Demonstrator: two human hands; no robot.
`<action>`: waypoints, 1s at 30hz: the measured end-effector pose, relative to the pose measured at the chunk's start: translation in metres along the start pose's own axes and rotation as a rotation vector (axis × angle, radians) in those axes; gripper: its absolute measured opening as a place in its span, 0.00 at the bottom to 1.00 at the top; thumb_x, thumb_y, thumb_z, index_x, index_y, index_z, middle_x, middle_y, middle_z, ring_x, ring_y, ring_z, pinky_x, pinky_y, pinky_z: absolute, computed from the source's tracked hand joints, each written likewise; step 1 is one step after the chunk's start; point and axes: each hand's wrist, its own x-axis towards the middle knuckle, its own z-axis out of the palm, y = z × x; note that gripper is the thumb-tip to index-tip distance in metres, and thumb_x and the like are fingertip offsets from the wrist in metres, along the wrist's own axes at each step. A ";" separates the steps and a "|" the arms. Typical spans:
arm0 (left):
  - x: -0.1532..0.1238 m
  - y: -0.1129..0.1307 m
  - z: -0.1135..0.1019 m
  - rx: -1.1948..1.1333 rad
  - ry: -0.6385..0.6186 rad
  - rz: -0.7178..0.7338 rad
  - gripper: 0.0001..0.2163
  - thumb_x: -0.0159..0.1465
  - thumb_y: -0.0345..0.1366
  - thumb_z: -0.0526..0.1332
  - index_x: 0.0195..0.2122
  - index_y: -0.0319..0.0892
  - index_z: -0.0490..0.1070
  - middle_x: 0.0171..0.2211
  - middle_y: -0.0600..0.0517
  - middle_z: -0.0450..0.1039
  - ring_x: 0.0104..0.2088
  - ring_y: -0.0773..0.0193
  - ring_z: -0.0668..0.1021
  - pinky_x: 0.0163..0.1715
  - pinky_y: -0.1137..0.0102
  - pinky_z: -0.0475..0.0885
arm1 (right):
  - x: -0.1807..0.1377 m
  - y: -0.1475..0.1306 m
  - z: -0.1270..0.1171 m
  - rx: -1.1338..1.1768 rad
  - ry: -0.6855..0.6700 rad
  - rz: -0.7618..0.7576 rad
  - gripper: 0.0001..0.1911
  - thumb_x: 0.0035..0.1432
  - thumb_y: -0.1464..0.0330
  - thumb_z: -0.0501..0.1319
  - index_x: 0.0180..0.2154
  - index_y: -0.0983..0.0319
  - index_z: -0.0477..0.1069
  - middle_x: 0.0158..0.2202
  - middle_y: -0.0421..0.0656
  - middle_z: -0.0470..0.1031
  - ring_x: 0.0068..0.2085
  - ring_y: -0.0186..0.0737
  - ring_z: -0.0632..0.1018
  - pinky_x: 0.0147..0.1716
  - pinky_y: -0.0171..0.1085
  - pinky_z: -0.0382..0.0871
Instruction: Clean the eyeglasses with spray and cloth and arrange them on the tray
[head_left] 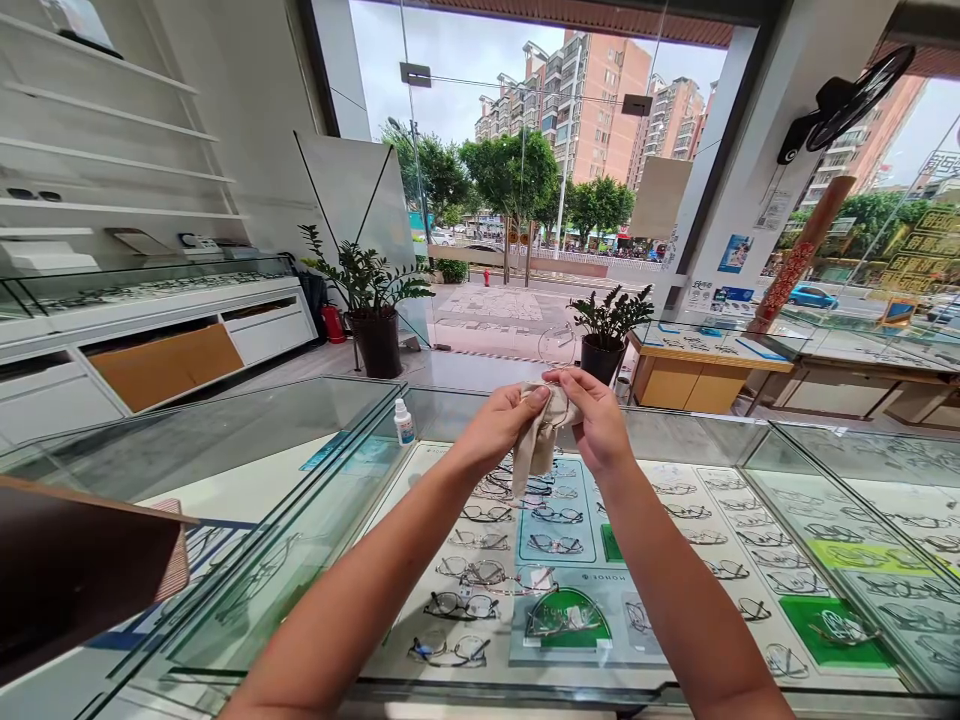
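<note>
Held up over the glass counter, my left hand (504, 422) pinches a beige cloth (534, 455) whose loose end hangs down. My right hand (598, 415) is closed close beside it, its thumb and fingers on a thin-rimmed pair of glasses (556, 345). One round lens of the glasses rises above my fingertips; the cloth wraps around the lower part and hides it. Both hands meet at the cloth. Below them, rows of eyeglasses (555, 515) lie inside the glass display case (450, 400).
A small white bottle (404, 423) with a blue label stands on the glass top, left of my hands. A dark brown object (82, 570) juts in at the left. Beyond the counter are two potted plants (377, 335), more display cases (712, 370) and a large window.
</note>
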 end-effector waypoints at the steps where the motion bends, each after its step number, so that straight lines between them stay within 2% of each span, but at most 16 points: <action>1: 0.000 0.000 0.000 -0.003 -0.023 0.000 0.28 0.56 0.58 0.77 0.39 0.37 0.75 0.30 0.53 0.74 0.29 0.69 0.71 0.31 0.73 0.65 | 0.000 0.000 0.000 0.008 0.013 0.010 0.16 0.50 0.53 0.80 0.35 0.56 0.88 0.40 0.41 0.87 0.39 0.39 0.81 0.42 0.36 0.76; 4: 0.000 0.000 0.003 0.010 -0.045 0.033 0.27 0.52 0.53 0.81 0.41 0.38 0.75 0.32 0.52 0.75 0.30 0.68 0.73 0.33 0.73 0.67 | -0.001 -0.001 0.002 0.006 0.029 0.017 0.17 0.50 0.53 0.80 0.35 0.56 0.87 0.40 0.42 0.87 0.38 0.39 0.81 0.41 0.38 0.77; 7: 0.000 -0.002 0.012 0.017 0.057 0.127 0.27 0.51 0.54 0.81 0.39 0.38 0.75 0.30 0.54 0.74 0.29 0.69 0.71 0.32 0.73 0.66 | -0.005 -0.001 0.008 0.001 0.020 -0.017 0.15 0.51 0.54 0.80 0.35 0.56 0.87 0.41 0.42 0.87 0.42 0.41 0.82 0.46 0.38 0.78; 10: -0.001 -0.002 0.019 0.024 0.160 0.212 0.27 0.56 0.59 0.77 0.35 0.38 0.74 0.28 0.55 0.72 0.28 0.70 0.69 0.30 0.73 0.64 | -0.009 -0.002 0.012 0.002 0.009 -0.051 0.12 0.53 0.55 0.79 0.35 0.56 0.88 0.41 0.42 0.87 0.44 0.42 0.83 0.49 0.39 0.78; 14: -0.003 0.000 0.017 0.062 0.154 0.205 0.27 0.61 0.62 0.72 0.33 0.39 0.73 0.26 0.56 0.69 0.26 0.70 0.67 0.28 0.73 0.63 | -0.010 -0.004 0.011 -0.032 0.038 -0.105 0.11 0.55 0.56 0.78 0.36 0.55 0.88 0.40 0.42 0.87 0.44 0.43 0.83 0.50 0.41 0.78; 18: -0.003 0.000 0.016 0.038 0.103 0.171 0.26 0.57 0.57 0.77 0.42 0.39 0.76 0.31 0.55 0.74 0.29 0.68 0.71 0.32 0.73 0.67 | -0.010 -0.003 0.012 -0.032 0.098 -0.121 0.10 0.54 0.57 0.78 0.35 0.54 0.88 0.42 0.42 0.88 0.46 0.44 0.83 0.50 0.42 0.79; 21: -0.001 -0.003 0.021 0.020 0.179 0.224 0.26 0.56 0.57 0.78 0.41 0.40 0.75 0.30 0.55 0.74 0.29 0.69 0.71 0.32 0.73 0.68 | -0.013 0.001 0.018 -0.015 0.103 -0.105 0.08 0.54 0.58 0.77 0.35 0.53 0.87 0.43 0.43 0.88 0.47 0.45 0.84 0.52 0.44 0.79; 24: 0.000 -0.004 0.021 0.047 0.249 0.287 0.26 0.61 0.60 0.73 0.36 0.40 0.73 0.28 0.56 0.71 0.29 0.69 0.68 0.32 0.73 0.66 | -0.014 0.001 0.020 -0.018 0.089 -0.103 0.08 0.55 0.58 0.76 0.34 0.54 0.87 0.42 0.44 0.88 0.46 0.46 0.84 0.53 0.45 0.79; 27: 0.000 0.000 0.014 0.088 0.209 0.254 0.26 0.63 0.62 0.70 0.34 0.40 0.73 0.28 0.55 0.70 0.29 0.69 0.67 0.31 0.72 0.65 | -0.012 -0.002 0.017 -0.038 0.118 -0.136 0.08 0.54 0.59 0.76 0.34 0.56 0.87 0.41 0.44 0.88 0.47 0.46 0.84 0.54 0.45 0.78; 30: -0.002 0.004 0.006 0.096 0.070 0.159 0.25 0.60 0.59 0.74 0.40 0.40 0.75 0.31 0.54 0.73 0.31 0.68 0.70 0.34 0.72 0.66 | -0.010 -0.004 0.015 -0.051 0.170 -0.158 0.08 0.54 0.59 0.76 0.33 0.56 0.87 0.40 0.43 0.88 0.48 0.47 0.84 0.55 0.46 0.77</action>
